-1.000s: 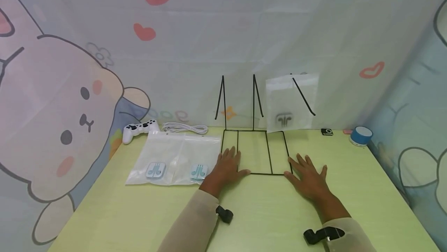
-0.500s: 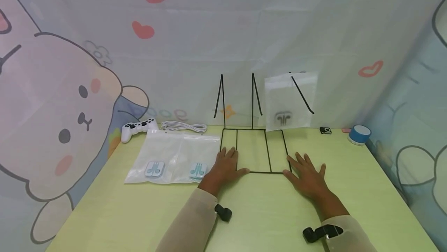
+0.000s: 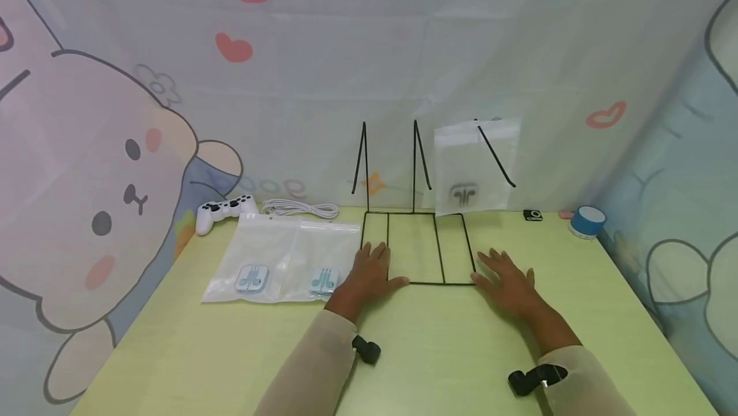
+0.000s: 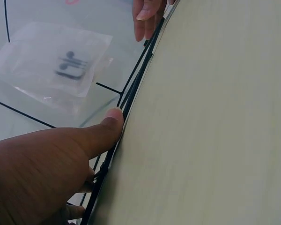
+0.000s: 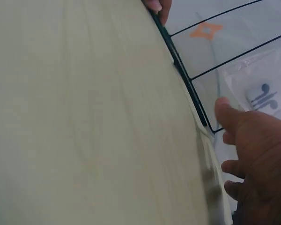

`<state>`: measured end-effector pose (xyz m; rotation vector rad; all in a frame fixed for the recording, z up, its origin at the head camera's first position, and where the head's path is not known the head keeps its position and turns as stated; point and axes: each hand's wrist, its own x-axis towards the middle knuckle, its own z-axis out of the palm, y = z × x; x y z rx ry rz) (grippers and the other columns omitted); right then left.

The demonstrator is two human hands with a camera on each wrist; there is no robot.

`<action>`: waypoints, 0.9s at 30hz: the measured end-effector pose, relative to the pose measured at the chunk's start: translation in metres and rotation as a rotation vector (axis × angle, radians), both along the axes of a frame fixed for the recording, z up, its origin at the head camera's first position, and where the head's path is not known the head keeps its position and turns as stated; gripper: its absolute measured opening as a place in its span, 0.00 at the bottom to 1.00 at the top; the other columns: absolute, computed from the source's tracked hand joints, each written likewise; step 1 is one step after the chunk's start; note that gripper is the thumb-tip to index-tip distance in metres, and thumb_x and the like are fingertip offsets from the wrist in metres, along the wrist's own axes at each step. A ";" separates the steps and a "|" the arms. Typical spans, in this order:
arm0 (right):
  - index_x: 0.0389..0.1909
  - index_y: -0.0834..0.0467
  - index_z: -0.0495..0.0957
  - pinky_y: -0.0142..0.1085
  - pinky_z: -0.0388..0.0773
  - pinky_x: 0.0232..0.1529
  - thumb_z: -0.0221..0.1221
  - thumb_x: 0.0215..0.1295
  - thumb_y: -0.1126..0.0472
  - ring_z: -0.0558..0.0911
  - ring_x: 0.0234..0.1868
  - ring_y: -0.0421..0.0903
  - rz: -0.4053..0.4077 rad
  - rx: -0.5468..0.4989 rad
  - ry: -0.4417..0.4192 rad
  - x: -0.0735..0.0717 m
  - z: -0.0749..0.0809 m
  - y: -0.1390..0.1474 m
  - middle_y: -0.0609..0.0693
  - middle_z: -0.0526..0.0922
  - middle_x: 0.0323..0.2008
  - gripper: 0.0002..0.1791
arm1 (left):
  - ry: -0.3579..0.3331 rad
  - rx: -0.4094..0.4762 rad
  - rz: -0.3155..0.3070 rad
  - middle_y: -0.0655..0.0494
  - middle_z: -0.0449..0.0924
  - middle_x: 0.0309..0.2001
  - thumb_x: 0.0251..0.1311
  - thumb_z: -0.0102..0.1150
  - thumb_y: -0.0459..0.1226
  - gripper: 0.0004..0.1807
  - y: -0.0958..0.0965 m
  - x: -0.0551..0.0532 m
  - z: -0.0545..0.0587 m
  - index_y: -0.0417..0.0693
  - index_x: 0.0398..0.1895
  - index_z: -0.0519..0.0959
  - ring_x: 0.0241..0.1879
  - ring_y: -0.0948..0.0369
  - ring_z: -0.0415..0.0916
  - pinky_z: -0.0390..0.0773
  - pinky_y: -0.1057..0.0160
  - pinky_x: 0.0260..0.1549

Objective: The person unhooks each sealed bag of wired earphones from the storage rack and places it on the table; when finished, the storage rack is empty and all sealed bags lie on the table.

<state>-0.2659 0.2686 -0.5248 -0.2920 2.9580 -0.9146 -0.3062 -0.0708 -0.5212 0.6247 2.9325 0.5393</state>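
A black wire display rack (image 3: 439,248) with three upright hooks stands on the table. My left hand (image 3: 369,275) rests with extended fingers on the front left corner of its base, and the thumb (image 4: 113,119) lies along the front wire. Beside the front right corner is my right hand (image 3: 510,284), fingers spread and holding nothing. In the right wrist view its thumb (image 5: 225,110) appears just off the wire. From the right hook hangs a clear bag (image 3: 490,153) with earphones (image 3: 464,195) inside. Two more clear bags with cased earphones (image 3: 252,278) lie left of the rack.
A white game controller (image 3: 225,211) and a coiled white cable (image 3: 301,208) sit at the back left. At the back right are a small black player (image 3: 533,215) and a blue round speaker (image 3: 587,221). A printed cloth backdrop (image 3: 323,57) rises behind the table.
My right hand has shifted slightly right and away from the rack's right side wire. The left hand keeps its place on the base. The head view has turned slightly.
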 end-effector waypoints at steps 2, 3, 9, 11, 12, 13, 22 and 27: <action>0.85 0.59 0.62 0.88 0.36 0.72 0.52 0.85 0.39 0.49 0.87 0.75 -0.001 -0.013 0.006 -0.004 0.005 0.004 0.69 0.55 0.86 0.40 | -0.003 0.002 0.001 0.37 0.59 0.86 0.77 0.58 0.63 0.51 0.001 0.000 0.000 0.34 0.85 0.60 0.86 0.31 0.50 0.54 0.36 0.85; 0.85 0.60 0.62 0.88 0.38 0.72 0.53 0.86 0.40 0.50 0.87 0.75 0.000 -0.021 0.017 -0.007 0.007 0.007 0.70 0.56 0.86 0.39 | -0.005 0.002 0.001 0.37 0.59 0.86 0.77 0.58 0.63 0.51 0.001 0.000 0.001 0.34 0.85 0.60 0.86 0.31 0.50 0.54 0.36 0.85; 0.86 0.61 0.60 0.78 0.52 0.79 0.54 0.86 0.42 0.52 0.85 0.77 -0.029 -0.136 0.028 -0.023 0.016 0.022 0.71 0.54 0.86 0.40 | 0.001 0.001 -0.006 0.36 0.58 0.86 0.77 0.57 0.63 0.51 0.001 0.000 0.000 0.33 0.85 0.59 0.86 0.30 0.50 0.54 0.36 0.85; 0.86 0.60 0.59 0.76 0.53 0.80 0.54 0.86 0.40 0.51 0.86 0.76 -0.047 -0.172 0.029 -0.028 0.021 0.026 0.70 0.53 0.87 0.41 | 0.000 0.004 -0.008 0.36 0.58 0.86 0.77 0.57 0.63 0.51 0.000 0.000 0.000 0.33 0.85 0.59 0.86 0.30 0.50 0.54 0.36 0.85; 0.86 0.60 0.59 0.76 0.53 0.80 0.54 0.86 0.40 0.51 0.86 0.76 -0.054 -0.179 0.037 -0.030 0.024 0.028 0.69 0.53 0.87 0.41 | 0.000 0.008 -0.008 0.36 0.58 0.86 0.77 0.58 0.63 0.51 0.000 0.000 -0.001 0.33 0.85 0.59 0.86 0.30 0.50 0.53 0.36 0.85; 0.87 0.60 0.59 0.76 0.52 0.80 0.54 0.85 0.40 0.51 0.86 0.76 -0.059 -0.183 0.045 -0.033 0.028 0.029 0.69 0.52 0.87 0.41 | -0.002 0.011 -0.008 0.36 0.58 0.86 0.77 0.58 0.63 0.51 0.000 0.000 -0.001 0.33 0.85 0.59 0.86 0.30 0.49 0.53 0.36 0.85; 0.87 0.58 0.60 0.77 0.56 0.78 0.55 0.86 0.43 0.52 0.87 0.74 -0.088 -0.240 0.113 -0.052 0.065 0.036 0.67 0.51 0.88 0.39 | -0.020 0.026 0.002 0.38 0.57 0.87 0.77 0.57 0.63 0.51 -0.002 0.002 0.000 0.34 0.86 0.58 0.87 0.31 0.47 0.51 0.36 0.86; 0.86 0.59 0.61 0.78 0.55 0.77 0.56 0.86 0.45 0.51 0.86 0.76 -0.092 -0.201 0.141 -0.059 0.079 0.040 0.67 0.49 0.88 0.38 | -0.029 0.020 0.007 0.39 0.56 0.87 0.77 0.57 0.63 0.51 0.000 0.001 -0.001 0.36 0.87 0.57 0.87 0.32 0.46 0.50 0.36 0.87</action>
